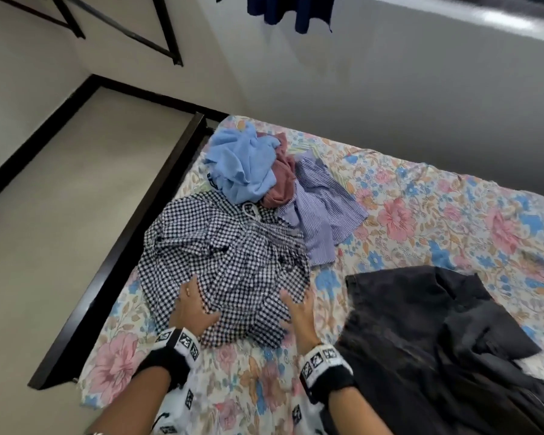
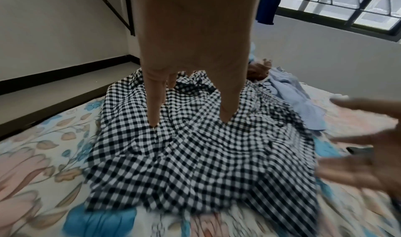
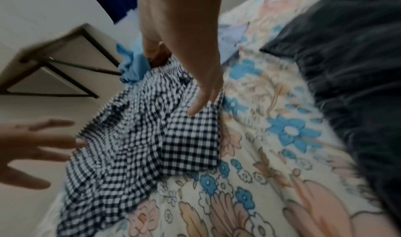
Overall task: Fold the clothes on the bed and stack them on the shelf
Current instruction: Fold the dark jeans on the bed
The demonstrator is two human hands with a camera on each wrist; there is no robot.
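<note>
- Flattening the checked garment (image 1: 223, 265) near the bed (image 1: 421, 221)'s left edge, close to its near corner; it lies crumpled, not yet folded.
- My left hand (image 1: 193, 312): fingers spread and straight, pressing the near hem.
- My right hand (image 1: 297, 315): fingers spread, touching the garment's right border.
- Method, as I judge it: sweep both palms outward, smoothing creases before any fold.
- Pile awaiting: blue garment (image 1: 239, 164), rust-red garment (image 1: 280, 180), striped garment (image 1: 321, 215), towards the far left corner.
- Dark garment (image 1: 437, 334): near right, apart.
</note>
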